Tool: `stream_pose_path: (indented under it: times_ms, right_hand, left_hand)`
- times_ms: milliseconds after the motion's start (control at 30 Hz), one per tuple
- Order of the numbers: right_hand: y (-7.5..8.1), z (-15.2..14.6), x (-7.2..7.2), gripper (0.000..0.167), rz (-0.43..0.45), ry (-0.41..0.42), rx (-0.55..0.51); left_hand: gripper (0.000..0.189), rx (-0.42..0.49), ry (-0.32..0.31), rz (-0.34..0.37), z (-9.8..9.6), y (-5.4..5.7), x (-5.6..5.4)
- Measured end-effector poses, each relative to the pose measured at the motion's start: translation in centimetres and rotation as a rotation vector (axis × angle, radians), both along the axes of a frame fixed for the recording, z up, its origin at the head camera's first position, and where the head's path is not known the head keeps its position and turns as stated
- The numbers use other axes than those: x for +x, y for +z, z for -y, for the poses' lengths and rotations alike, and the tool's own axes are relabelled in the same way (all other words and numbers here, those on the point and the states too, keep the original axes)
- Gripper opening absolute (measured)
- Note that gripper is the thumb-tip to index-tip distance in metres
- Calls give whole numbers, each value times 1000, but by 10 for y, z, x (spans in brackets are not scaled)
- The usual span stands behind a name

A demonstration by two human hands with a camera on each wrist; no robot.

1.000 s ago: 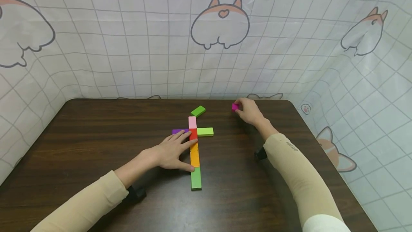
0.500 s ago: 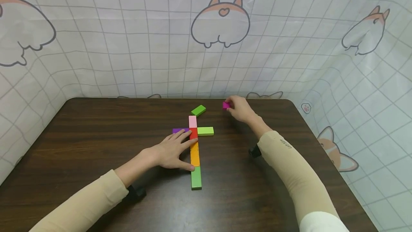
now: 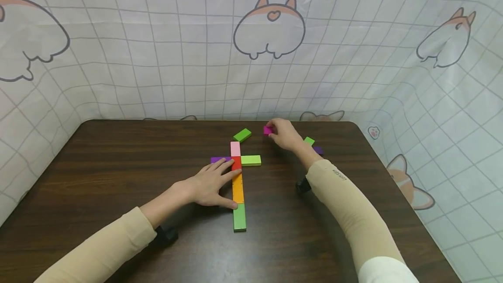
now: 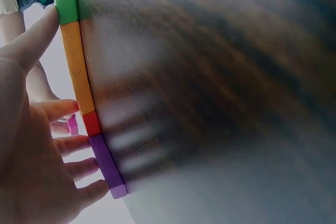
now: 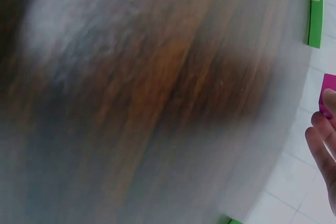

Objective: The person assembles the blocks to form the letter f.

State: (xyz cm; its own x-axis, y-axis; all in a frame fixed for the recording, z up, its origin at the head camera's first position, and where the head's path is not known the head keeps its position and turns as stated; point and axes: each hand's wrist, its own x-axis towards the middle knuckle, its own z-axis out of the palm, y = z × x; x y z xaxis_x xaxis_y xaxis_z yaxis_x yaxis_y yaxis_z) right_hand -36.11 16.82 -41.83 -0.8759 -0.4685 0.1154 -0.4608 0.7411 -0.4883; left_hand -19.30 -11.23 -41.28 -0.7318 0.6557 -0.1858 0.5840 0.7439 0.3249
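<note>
My left hand [image 3: 208, 187] lies with fingers spread over a cross-shaped layout of flat blocks. Its fingertips touch the purple block [image 3: 218, 160], the red block [image 3: 237, 160] and the orange strip [image 3: 238, 192]; the thumb reaches the green block [image 3: 239, 219] at the near end. A pink block [image 3: 235, 148] tops the column, and a lime block [image 3: 250, 160] juts out to the right of the red one. Toward the back, my right hand [image 3: 287, 135] pinches a magenta block [image 3: 267, 130] between thumb and fingers; the right wrist view also catches this magenta block [image 5: 328, 87] at its edge.
A loose green block [image 3: 242, 135] lies slantwise just behind the pink one. Another green block [image 3: 309, 141] and a dark purple block [image 3: 318, 150] sit beside the right forearm, partly covered. A patterned cloth [image 3: 204, 56] rises behind the brown table [image 3: 118, 156].
The right hand has carried the magenta block leftward toward the layout. A green and a dark purple block have come into sight behind the right arm. The left hand has stayed put.
</note>
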Motion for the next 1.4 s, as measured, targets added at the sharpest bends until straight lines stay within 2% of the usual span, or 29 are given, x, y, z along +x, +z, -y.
stream_pose_path:
  times_ms: [633,900,1400]
  right_hand:
    - [1,30,-15,29,23,-9,22]
    - [-3,39,-26,28,40,-42,5]
    - [-12,51,-37,29,74,-71,20]
  left_hand:
    - [102,7,-1,-13,6,-5,-8]
    - [102,3,4,-11,7,-5,-11]
    - [102,1,4,-6,10,-7,-17]
